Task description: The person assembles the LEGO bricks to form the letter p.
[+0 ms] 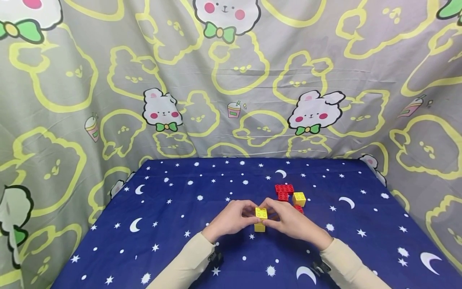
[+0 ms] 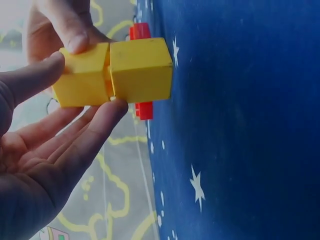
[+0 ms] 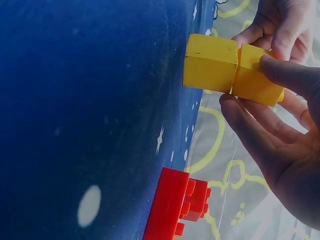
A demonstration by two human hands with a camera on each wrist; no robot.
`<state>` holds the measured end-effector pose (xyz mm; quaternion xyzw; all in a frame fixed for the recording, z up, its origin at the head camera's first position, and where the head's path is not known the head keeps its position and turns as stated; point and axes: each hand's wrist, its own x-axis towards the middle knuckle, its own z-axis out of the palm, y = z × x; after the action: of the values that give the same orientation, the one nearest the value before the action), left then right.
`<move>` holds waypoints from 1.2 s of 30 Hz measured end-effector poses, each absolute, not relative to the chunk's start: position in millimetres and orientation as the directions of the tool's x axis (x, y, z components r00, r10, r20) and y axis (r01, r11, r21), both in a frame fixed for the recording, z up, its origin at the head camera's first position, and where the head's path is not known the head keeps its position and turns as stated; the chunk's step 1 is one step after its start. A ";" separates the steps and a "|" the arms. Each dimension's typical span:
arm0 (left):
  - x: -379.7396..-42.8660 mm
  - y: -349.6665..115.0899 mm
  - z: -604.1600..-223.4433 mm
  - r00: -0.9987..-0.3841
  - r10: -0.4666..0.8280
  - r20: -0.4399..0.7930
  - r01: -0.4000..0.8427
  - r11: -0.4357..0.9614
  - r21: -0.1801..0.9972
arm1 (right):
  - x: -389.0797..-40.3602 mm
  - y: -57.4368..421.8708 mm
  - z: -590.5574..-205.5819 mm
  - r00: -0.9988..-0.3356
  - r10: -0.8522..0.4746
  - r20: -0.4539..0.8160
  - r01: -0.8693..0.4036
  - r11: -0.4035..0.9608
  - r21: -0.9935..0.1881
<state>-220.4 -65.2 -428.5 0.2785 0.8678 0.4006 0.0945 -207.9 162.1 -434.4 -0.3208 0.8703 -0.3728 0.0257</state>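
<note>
Both hands meet at a small stack of two yellow toy building blocks. The upper yellow block (image 1: 261,213) sits slightly tilted on the lower yellow block (image 1: 260,228), and a thin gap shows between them in both wrist views. My left hand (image 1: 234,216) pinches the upper block from the left, thumb on its near side. From the right, my right hand (image 1: 288,220) grips the same block. One fingertip of each hand reaches down to the seam. The lower block (image 2: 142,70) stands on the blue cloth.
Behind and right of the hands lie red blocks (image 1: 284,188), a smaller red block (image 1: 283,196), a yellow block (image 1: 299,199) and a red block (image 1: 298,209) partly hidden by the right hand. A star-patterned blue cloth (image 1: 162,257) covers the table, with a printed curtain (image 1: 223,136) behind.
</note>
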 end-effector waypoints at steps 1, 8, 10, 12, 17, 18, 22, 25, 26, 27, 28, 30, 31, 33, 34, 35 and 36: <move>-219.7 -65.1 -428.5 -0.829 0.557 0.058 0.404 0.523 0.751 | -207.7 162.0 -434.5 -0.792 -0.578 0.195 -0.541 0.518 -0.663; -217.2 -64.2 -428.9 -0.836 0.547 0.054 0.379 0.504 0.776 | -206.8 161.9 -434.9 -0.782 -0.589 0.204 -0.551 0.501 -0.667; -217.4 -64.4 -429.1 -0.837 0.545 0.048 0.372 0.502 0.781 | -206.6 161.7 -435.1 -0.781 -0.589 0.208 -0.553 0.497 -0.669; -217.7 -64.8 -429.6 -0.837 0.546 0.044 0.365 0.496 0.788 | -206.7 161.5 -435.3 -0.780 -0.590 0.211 -0.555 0.494 -0.670; -218.0 -65.9 -431.0 -0.843 0.537 0.025 0.341 0.500 0.796 | -208.1 161.4 -435.6 -0.784 -0.585 0.209 -0.554 0.506 -0.661; -217.9 -65.9 -431.2 -0.846 0.534 0.021 0.337 0.504 0.795 | -208.4 161.5 -435.5 -0.786 -0.583 0.207 -0.553 0.511 -0.659; -216.7 -65.4 -431.5 -0.854 0.520 0.015 0.331 0.520 0.787 | -209.3 162.2 -435.0 -0.798 -0.572 0.188 -0.533 0.526 -0.662; -215.8 -64.2 -431.4 -0.858 0.514 0.024 0.340 0.532 0.775 | -209.3 162.8 -434.8 -0.804 -0.569 0.170 -0.517 0.529 -0.673; -215.4 -63.8 -431.2 -0.858 0.512 0.027 0.344 0.535 0.772 | -209.2 162.9 -434.7 -0.806 -0.568 0.165 -0.512 0.530 -0.676; -215.1 -63.3 -430.8 -0.859 0.511 0.030 0.347 0.538 0.768 | -209.1 163.0 -434.6 -0.807 -0.567 0.163 -0.509 0.530 -0.678; -214.7 -62.9 -430.4 -0.858 0.512 0.034 0.351 0.539 0.766 | -209.1 163.1 -434.6 -0.807 -0.568 0.161 -0.508 0.527 -0.681; -214.1 -62.3 -429.8 -0.858 0.512 0.038 0.356 0.541 0.762 | -209.0 163.2 -435.0 -0.805 -0.570 0.163 -0.509 0.523 -0.683; -213.9 -62.0 -429.4 -0.857 0.514 0.040 0.359 0.539 0.762 | -209.1 163.3 -435.4 -0.801 -0.574 0.169 -0.515 0.518 -0.682; -213.8 -61.6 -428.9 -0.854 0.518 0.044 0.366 0.538 0.759 | -209.2 163.3 -436.1 -0.792 -0.582 0.183 -0.530 0.506 -0.681; -213.8 -61.5 -428.8 -0.852 0.521 0.045 0.368 0.537 0.759 | -209.4 163.5 -436.3 -0.786 -0.587 0.192 -0.539 0.499 -0.679; -214.0 -61.5 -428.8 -0.852 0.522 0.044 0.369 0.538 0.758 | -209.4 163.5 -436.7 -0.783 -0.590 0.199 -0.545 0.495 -0.677; -214.1 -61.5 -428.7 -0.850 0.524 0.045 0.370 0.536 0.759 | -209.5 163.5 -436.8 -0.780 -0.592 0.204 -0.549 0.491 -0.676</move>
<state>-214.1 -61.5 -428.7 0.2567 0.8711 0.4078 0.0946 -209.5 163.5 -436.8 -0.3305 0.8631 -0.3809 0.0276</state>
